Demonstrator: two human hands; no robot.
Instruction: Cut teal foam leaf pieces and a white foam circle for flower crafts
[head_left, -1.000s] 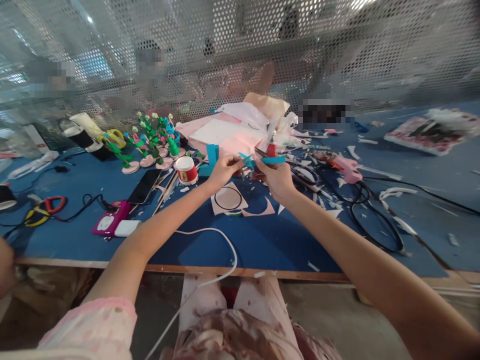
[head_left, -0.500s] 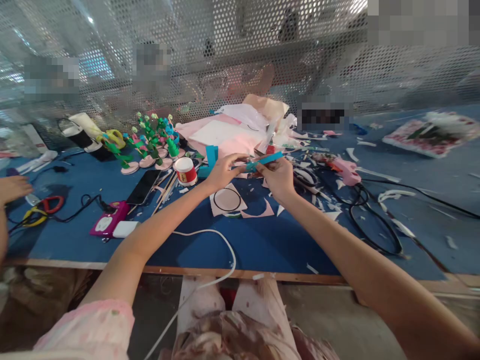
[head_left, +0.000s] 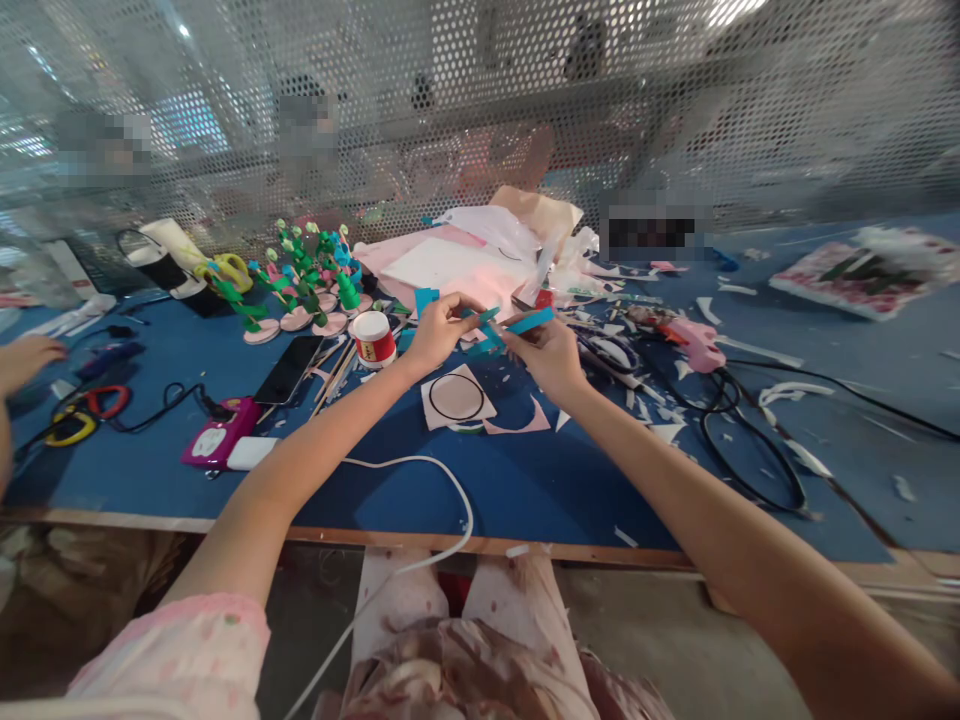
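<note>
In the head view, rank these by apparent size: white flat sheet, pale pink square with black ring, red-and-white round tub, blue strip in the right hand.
1. White flat sheet
2. Pale pink square
3. Red-and-white tub
4. Blue strip, held in the right hand

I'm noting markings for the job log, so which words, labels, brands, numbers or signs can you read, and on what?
None can be read.
Cup: gold marks on its red band, too small and blurred to read.
Phone: dark screen, no text visible.
Blue strip in the right hand: no text visible.
</note>
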